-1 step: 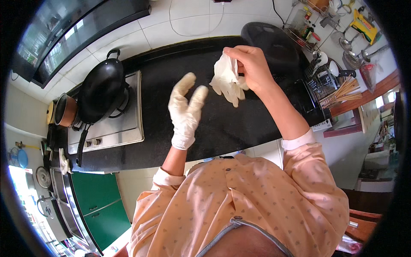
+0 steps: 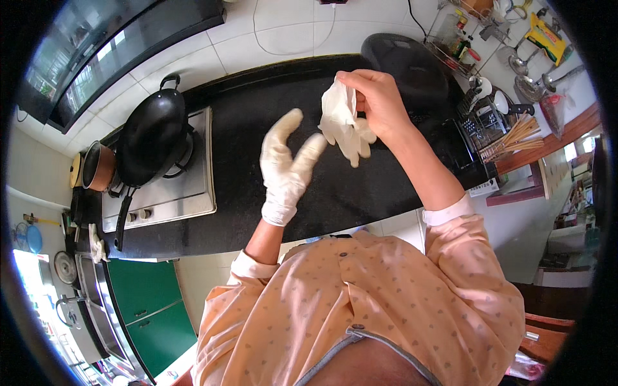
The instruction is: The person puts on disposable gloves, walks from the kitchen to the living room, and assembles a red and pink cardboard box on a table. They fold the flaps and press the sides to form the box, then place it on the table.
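- Two hands were up over the long black stone counter (image 2: 360, 193).
- One hand, the left hand (image 2: 286, 164), wore one thin white rubber glove that reached to the wrist. Its fingers were spread open and it held nothing.
- One hand, the bare right hand (image 2: 376, 103), was closed in a pinch on one loose white rubber glove (image 2: 341, 125). That second glove hung down limp from the fingers, just beside the gloved left hand, and its fingers pointed down at the counter.
- So there were two white gloves: one on a hand and one dangling in the air above the counter.
- Two peach-pink sleeves with small dots (image 2: 476, 283) covered the arms, each with a pale cuff.
- One big black wok with two handles (image 2: 151, 138) sat on one silver steel gas stove (image 2: 170, 193) to the left.
- One small copper-coloured pot (image 2: 96, 166) stood just beside the wok.
- One round black pan lid (image 2: 405, 61) lay at the far right of the counter.
- One bunch of wooden chopsticks (image 2: 515, 138) stuck out of a rack near the wall.
- Two green cupboard doors (image 2: 151, 315) showed below the counter.
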Tool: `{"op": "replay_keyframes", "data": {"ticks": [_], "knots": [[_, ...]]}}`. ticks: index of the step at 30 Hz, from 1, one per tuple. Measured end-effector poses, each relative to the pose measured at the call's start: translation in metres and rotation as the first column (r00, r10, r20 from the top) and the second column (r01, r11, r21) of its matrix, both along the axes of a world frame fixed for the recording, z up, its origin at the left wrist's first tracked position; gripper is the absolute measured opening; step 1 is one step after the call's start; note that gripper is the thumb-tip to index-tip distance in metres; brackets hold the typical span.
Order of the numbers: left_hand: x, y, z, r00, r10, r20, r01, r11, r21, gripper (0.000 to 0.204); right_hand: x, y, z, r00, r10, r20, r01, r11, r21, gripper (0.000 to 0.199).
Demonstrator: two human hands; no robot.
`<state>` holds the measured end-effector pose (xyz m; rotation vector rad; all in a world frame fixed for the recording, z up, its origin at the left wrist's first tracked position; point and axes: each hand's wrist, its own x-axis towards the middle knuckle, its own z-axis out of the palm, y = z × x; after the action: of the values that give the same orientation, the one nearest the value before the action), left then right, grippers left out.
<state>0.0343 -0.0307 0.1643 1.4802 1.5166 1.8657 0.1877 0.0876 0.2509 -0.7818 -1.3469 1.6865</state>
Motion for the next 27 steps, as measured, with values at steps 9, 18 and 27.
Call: {"op": "replay_keyframes", "data": {"ticks": [9,18,27], "knots": [[0.059,0.011,0.036,0.844,-0.243,0.478,0.373,0.906,-0.198,0.022,0.052,-0.003,-0.018,0.986,0.042,-0.161,-0.041,0.999,0.004,0.023],[0.115,0.007,0.027,0.465,-0.401,0.789,0.654,0.756,-0.001,0.024,0.14,-0.018,-0.029,0.986,0.146,0.076,-0.154,0.981,0.116,0.016],[0.14,0.006,-0.026,0.873,-0.04,0.486,0.157,0.967,-0.203,0.027,0.195,-0.025,-0.059,0.989,-0.032,-0.144,0.016,0.994,-0.111,0.014]]}}
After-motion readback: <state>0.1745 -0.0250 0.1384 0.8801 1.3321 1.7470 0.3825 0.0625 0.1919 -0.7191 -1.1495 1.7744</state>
